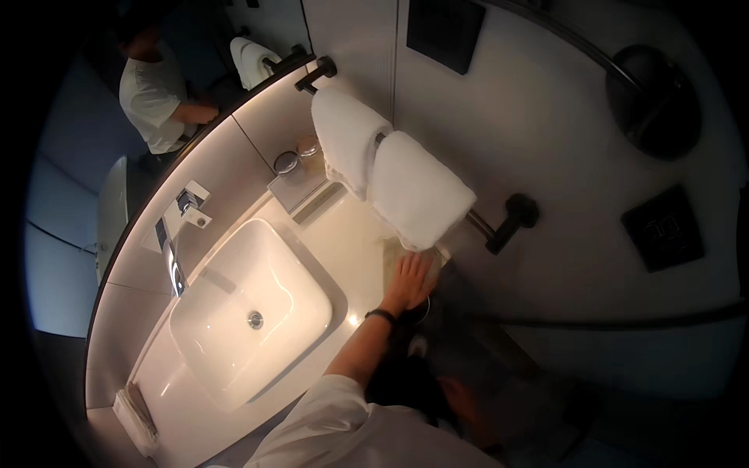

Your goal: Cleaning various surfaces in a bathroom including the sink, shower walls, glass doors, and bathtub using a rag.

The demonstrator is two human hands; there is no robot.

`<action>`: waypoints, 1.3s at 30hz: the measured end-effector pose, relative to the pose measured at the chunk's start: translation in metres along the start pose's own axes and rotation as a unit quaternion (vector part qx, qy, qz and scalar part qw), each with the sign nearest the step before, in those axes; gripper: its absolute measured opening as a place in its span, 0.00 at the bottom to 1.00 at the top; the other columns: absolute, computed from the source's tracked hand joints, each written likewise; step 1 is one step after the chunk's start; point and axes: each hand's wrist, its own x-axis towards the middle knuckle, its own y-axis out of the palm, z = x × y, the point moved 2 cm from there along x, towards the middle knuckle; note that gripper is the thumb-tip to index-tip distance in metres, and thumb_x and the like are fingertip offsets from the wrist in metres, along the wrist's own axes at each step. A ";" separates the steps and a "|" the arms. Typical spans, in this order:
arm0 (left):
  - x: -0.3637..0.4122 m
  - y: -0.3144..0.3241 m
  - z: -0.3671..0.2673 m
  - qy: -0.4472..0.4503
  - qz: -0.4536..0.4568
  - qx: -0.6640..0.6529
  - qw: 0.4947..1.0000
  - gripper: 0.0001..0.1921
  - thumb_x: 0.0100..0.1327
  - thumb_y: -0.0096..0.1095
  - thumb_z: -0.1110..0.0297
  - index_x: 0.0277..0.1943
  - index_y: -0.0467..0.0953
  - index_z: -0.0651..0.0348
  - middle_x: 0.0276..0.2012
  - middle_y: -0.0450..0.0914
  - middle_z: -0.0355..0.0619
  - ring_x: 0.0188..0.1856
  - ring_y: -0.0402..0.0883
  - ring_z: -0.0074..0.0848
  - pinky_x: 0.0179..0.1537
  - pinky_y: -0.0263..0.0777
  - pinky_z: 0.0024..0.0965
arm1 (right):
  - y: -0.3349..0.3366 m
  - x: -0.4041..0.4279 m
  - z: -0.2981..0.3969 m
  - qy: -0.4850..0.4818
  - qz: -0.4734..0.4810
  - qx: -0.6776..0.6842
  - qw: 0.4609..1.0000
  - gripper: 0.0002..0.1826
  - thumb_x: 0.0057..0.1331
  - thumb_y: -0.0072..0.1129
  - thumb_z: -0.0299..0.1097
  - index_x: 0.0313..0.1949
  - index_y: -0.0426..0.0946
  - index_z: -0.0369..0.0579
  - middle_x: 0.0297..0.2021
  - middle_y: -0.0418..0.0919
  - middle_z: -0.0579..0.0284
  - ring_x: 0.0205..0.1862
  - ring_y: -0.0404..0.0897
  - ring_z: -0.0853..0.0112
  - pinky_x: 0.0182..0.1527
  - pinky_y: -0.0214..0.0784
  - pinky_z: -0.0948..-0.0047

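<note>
My left hand [412, 282], with a dark band at its wrist, reaches to the right end of the pale countertop [351, 234]. Its fingers are stretched over a greyish patch or thin item just below the hanging towel; shadow hides what lies under the palm. A thin curved rim shows beside the wrist. Lower down, in deep shadow near my body, my right hand [455, 391] is barely visible, and whatever it touches is unclear. Two white towels, one left [348, 137] and one right [421, 190], hang over a dark wall bar above the left hand.
A white vessel sink [251, 316] stands left of my arm, below a chrome wall faucet [171, 257]. A tray [298, 190] with two round-topped items sits by the wall. Folded cloths [136, 418] lie at lower left. A mirror [64, 245] reflects a person.
</note>
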 end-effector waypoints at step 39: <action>-0.320 -0.032 0.096 -0.208 -0.004 -0.097 0.973 0.27 0.58 0.54 0.50 0.60 0.70 0.48 0.54 0.74 0.50 0.55 0.72 0.44 0.57 0.65 0.45 | 0.061 0.435 0.259 -0.144 -0.051 -0.429 0.891 0.36 0.66 0.43 0.61 0.71 0.43 0.79 0.74 0.30 0.61 0.72 0.39 0.50 0.68 0.29 0.41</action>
